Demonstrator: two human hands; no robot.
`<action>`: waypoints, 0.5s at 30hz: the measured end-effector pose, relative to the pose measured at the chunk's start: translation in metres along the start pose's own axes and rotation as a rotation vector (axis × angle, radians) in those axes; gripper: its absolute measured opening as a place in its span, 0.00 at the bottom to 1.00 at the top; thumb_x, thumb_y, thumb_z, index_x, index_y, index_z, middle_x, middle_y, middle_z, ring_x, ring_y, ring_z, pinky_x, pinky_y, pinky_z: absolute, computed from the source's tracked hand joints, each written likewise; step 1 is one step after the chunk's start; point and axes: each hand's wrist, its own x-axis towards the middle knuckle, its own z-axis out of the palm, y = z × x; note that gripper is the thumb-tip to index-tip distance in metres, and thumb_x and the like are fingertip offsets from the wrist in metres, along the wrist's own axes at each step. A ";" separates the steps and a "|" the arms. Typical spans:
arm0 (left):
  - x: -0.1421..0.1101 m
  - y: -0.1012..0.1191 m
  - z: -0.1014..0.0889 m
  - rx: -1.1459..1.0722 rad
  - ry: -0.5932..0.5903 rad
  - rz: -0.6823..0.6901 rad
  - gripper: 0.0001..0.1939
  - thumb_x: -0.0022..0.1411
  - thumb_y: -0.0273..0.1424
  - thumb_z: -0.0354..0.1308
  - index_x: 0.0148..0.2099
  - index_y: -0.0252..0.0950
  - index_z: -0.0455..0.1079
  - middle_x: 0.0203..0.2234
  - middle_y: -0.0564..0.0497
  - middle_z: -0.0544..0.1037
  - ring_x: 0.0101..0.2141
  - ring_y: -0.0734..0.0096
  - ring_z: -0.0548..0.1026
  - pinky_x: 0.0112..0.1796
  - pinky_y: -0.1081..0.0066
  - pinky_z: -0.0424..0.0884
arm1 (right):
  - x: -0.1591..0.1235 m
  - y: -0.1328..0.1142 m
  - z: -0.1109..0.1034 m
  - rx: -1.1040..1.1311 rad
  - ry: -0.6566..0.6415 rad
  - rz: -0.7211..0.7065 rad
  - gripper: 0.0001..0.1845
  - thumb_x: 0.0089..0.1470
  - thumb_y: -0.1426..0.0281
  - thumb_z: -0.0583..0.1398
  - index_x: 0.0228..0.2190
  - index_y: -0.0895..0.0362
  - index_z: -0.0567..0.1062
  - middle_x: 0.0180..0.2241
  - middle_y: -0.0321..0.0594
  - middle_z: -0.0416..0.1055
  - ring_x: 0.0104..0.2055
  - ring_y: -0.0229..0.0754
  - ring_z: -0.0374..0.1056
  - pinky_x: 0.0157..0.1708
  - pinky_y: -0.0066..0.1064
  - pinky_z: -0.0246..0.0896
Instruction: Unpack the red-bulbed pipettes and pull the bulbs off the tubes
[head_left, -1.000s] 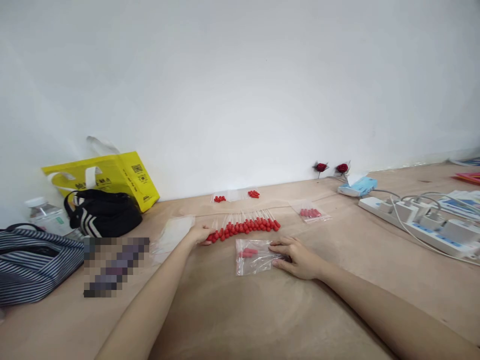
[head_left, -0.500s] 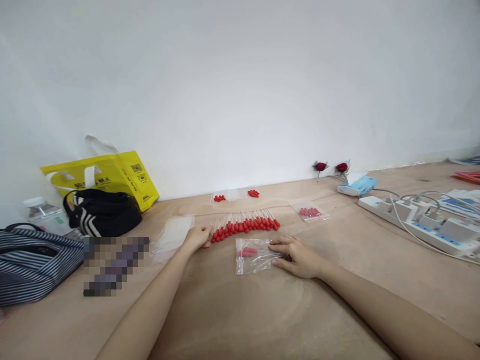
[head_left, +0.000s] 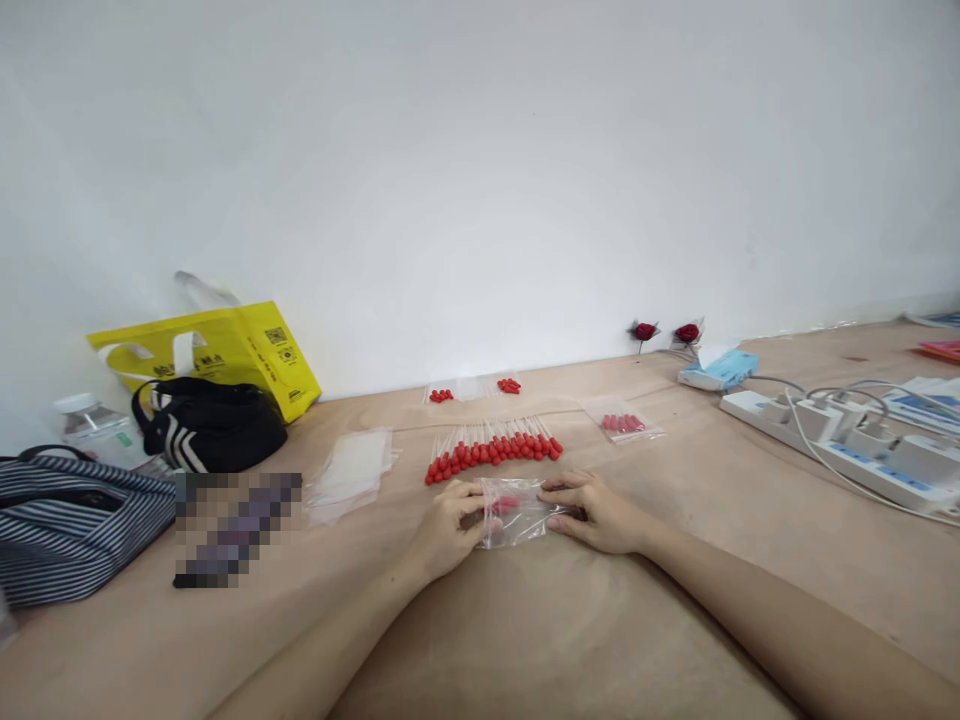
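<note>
A small clear plastic zip bag (head_left: 525,515) lies on the table in front of me with a few red pieces (head_left: 505,505) inside. At its left edge, my left hand (head_left: 450,530) grips the film between thumb and fingers, the fingertips partly behind the plastic. My right hand (head_left: 600,512) holds the opposite edge, thumb below and fingers above. Just beyond the bag, a fanned row of thin white sticks with red tips (head_left: 491,450) points away from me.
Flat clear bags (head_left: 352,475) lie to the left. Filled bags rest at the right (head_left: 624,421) and by the wall (head_left: 472,388). A striped pouch (head_left: 82,525), black pouch (head_left: 217,425) and yellow bag (head_left: 225,350) stand left; a power strip (head_left: 832,450) with cables lies right.
My left hand has moved from the left end of the stick row, right and toward me, onto the bag's left edge. My right hand stays at the bag's right edge.
</note>
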 end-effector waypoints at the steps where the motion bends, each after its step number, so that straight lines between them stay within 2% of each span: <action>1: 0.002 0.001 0.002 0.002 -0.020 0.011 0.11 0.55 0.33 0.54 0.41 0.42 0.72 0.35 0.51 0.74 0.36 0.69 0.68 0.40 0.69 0.63 | 0.000 0.000 0.000 0.008 0.001 -0.002 0.22 0.53 0.58 0.53 0.47 0.54 0.69 0.47 0.45 0.65 0.49 0.47 0.60 0.49 0.41 0.51; 5: 0.008 0.005 0.005 0.070 -0.082 -0.019 0.11 0.55 0.31 0.52 0.41 0.38 0.70 0.33 0.49 0.72 0.36 0.68 0.66 0.38 0.69 0.62 | 0.000 0.002 0.000 0.028 0.002 -0.024 0.21 0.53 0.58 0.53 0.47 0.53 0.69 0.47 0.45 0.65 0.49 0.47 0.60 0.49 0.41 0.51; 9: 0.009 0.009 0.001 0.119 -0.139 -0.056 0.06 0.55 0.31 0.51 0.33 0.35 0.67 0.29 0.50 0.69 0.33 0.69 0.66 0.34 0.72 0.62 | 0.001 0.002 0.000 0.025 -0.016 -0.026 0.21 0.53 0.58 0.52 0.47 0.52 0.68 0.48 0.44 0.65 0.49 0.47 0.60 0.50 0.41 0.50; 12: 0.006 0.009 -0.012 0.143 -0.206 -0.077 0.05 0.53 0.31 0.52 0.29 0.35 0.64 0.26 0.52 0.67 0.29 0.71 0.65 0.31 0.73 0.61 | 0.001 0.000 -0.001 0.012 -0.037 -0.021 0.21 0.53 0.58 0.53 0.47 0.51 0.68 0.48 0.43 0.65 0.49 0.46 0.60 0.50 0.40 0.49; 15: 0.000 0.005 -0.030 0.130 -0.257 -0.139 0.04 0.50 0.31 0.52 0.29 0.36 0.64 0.25 0.54 0.68 0.27 0.72 0.66 0.30 0.74 0.61 | 0.001 -0.001 -0.003 0.008 -0.045 -0.020 0.22 0.52 0.58 0.53 0.47 0.52 0.68 0.48 0.43 0.65 0.49 0.46 0.60 0.51 0.40 0.49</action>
